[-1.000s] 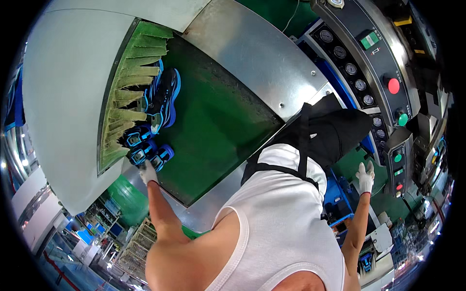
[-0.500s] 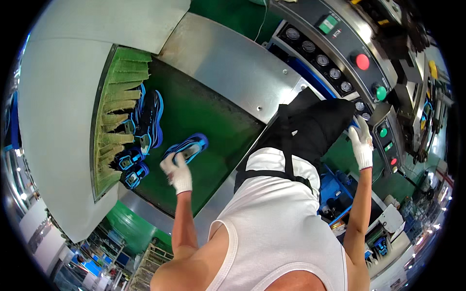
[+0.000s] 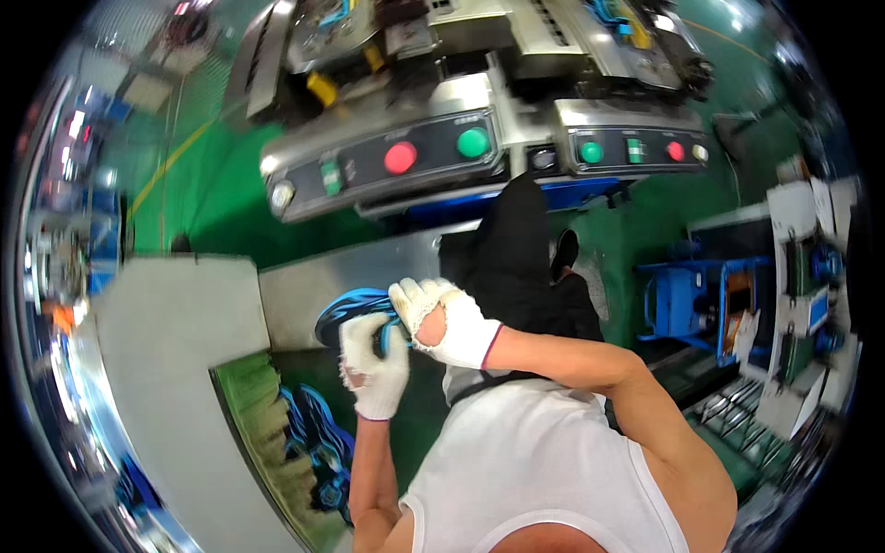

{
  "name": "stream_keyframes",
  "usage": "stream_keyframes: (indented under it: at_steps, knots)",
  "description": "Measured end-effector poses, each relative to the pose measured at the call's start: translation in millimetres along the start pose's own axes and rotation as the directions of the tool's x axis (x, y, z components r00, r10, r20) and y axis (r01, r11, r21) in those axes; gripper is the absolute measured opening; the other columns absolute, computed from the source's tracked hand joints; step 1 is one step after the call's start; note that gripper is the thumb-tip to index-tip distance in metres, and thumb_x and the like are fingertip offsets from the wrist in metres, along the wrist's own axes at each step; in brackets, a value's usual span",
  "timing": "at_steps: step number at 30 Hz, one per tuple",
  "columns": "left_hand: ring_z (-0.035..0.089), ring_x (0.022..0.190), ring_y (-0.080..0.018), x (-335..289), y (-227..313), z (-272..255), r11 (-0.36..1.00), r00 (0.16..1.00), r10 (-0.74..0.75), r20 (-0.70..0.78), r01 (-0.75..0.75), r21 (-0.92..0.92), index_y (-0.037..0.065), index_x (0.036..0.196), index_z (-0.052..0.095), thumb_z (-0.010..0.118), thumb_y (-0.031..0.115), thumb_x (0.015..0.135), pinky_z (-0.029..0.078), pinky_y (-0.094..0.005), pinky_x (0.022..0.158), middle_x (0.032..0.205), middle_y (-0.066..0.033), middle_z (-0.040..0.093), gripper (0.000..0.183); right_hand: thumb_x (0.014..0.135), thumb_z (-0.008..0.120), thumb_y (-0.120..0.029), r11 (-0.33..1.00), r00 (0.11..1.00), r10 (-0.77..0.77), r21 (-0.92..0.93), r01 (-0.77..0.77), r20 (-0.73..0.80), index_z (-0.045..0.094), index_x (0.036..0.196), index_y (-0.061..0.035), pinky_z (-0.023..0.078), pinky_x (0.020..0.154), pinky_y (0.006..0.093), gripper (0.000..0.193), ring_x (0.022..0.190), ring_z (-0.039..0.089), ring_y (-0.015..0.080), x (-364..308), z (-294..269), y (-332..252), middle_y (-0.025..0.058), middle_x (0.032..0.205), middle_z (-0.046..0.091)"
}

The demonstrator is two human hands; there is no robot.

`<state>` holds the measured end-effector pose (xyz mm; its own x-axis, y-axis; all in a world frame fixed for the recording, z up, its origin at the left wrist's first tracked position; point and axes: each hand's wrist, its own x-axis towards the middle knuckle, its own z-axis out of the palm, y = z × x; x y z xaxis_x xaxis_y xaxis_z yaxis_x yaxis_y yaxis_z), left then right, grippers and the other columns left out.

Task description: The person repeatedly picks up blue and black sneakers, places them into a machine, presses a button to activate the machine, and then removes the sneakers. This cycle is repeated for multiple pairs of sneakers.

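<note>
A blue and black sports shoe [image 3: 348, 306] is held up in front of my body, over the inner edge of the green conveyor belt. My left hand [image 3: 376, 369], in a white knit glove, is closed round its near side. From the right, my gloved right hand [image 3: 447, 324] grips the shoe's other end, and its fingers hide part of the upper. Both gloves leave a patch of skin bare. More blue and black shoes [image 3: 318, 447] lie on the belt beside the green strip curtain [image 3: 253, 405], lower left.
Ahead stands a machine with a left control panel [image 3: 401, 158] and a right control panel [image 3: 636, 150], both with red and green buttons. A pale machine housing [image 3: 184, 323] is at left. A blue cart [image 3: 682, 309] and racks are at right.
The view has turned toward the machine. My left hand has lifted the shoe off the belt, and my right hand has come across from the right to grip it too.
</note>
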<state>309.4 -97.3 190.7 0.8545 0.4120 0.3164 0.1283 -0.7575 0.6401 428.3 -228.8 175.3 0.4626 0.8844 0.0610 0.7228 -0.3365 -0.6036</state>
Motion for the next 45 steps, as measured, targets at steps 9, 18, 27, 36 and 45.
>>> stream_keyframes:
  at_steps: [9, 18, 27, 36, 45]
  knots:
    - [0.063, 0.125, -0.0415, 163.4, 199.7, 114.4, 0.566, 0.556, 0.811, 0.181, -0.668, -0.483, 0.001, 0.132, 0.065, 0.086, 0.009, 0.080, 0.052, -0.0476, 0.107, 0.136, -0.0231, 0.064, 0.057, 0.086, 0.083, -0.043, 0.631, 0.668, 0.611, 0.771, -0.086, -0.425, 0.069, 0.133, -0.0062, 0.058, 0.090, 0.0360, 0.061, 0.098, 0.074, 0.0191, -171.6, -126.3, 99.6, 0.0084, 0.112, 0.079]
    - [0.060, 0.132, -0.0316, 384.4, 265.1, 338.1, 0.865, 0.815, 0.496, 0.299, -0.437, -0.247, 0.003, 0.154, 0.050, 0.074, 0.039, 0.095, 0.046, -0.0413, 0.114, 0.149, -0.0209, 0.059, 0.073, 0.085, 0.078, -0.025, 0.079, -0.034, 0.997, 0.977, 0.198, -0.074, 0.062, 0.102, -0.0017, 0.046, 0.062, 0.0297, 0.033, 0.077, 0.052, 0.0074, -298.6, -63.0, 126.5, -0.0010, 0.092, 0.060]
    - [0.066, 0.127, -0.0316, 509.2, 292.5, 530.9, 0.884, 0.862, 0.453, 0.226, -0.403, -0.236, 0.013, 0.141, 0.067, 0.067, 0.030, 0.098, 0.047, -0.0387, 0.111, 0.137, -0.0203, 0.069, 0.046, 0.080, 0.086, -0.023, -0.134, -0.143, 0.965, 0.879, 0.457, 0.222, 0.050, 0.084, -0.0165, 0.038, 0.060, 0.0304, 0.036, 0.069, 0.043, 0.0065, -320.5, -8.1, 175.9, -0.0072, 0.079, 0.047]
    - [0.068, 0.112, -0.0246, 505.5, 308.4, 499.6, 0.806, 0.912, 0.406, -0.053, -0.385, -0.450, 0.005, 0.122, 0.072, 0.062, 0.018, 0.105, 0.052, -0.0353, 0.101, 0.120, -0.0141, 0.073, 0.024, 0.086, 0.082, -0.018, 0.041, -0.184, 0.981, 0.874, 0.485, 0.056, 0.057, 0.107, -0.0122, 0.043, 0.065, 0.0290, 0.034, 0.069, 0.049, 0.0057, -317.9, -16.2, 189.5, -0.0104, 0.080, 0.050]
    - [0.067, 0.116, -0.0234, 341.4, 301.5, 278.7, 0.655, 0.798, 0.561, -0.219, -0.590, -0.472, 0.004, 0.124, 0.071, 0.057, 0.006, 0.105, 0.050, -0.0376, 0.106, 0.125, -0.0119, 0.071, 0.024, 0.092, 0.072, -0.002, 0.353, -0.248, 0.928, 0.866, 0.353, -0.277, 0.056, 0.142, -0.0170, 0.052, 0.084, 0.0291, 0.054, 0.095, 0.059, 0.0074, -294.2, -81.1, 203.5, -0.0062, 0.116, 0.064]
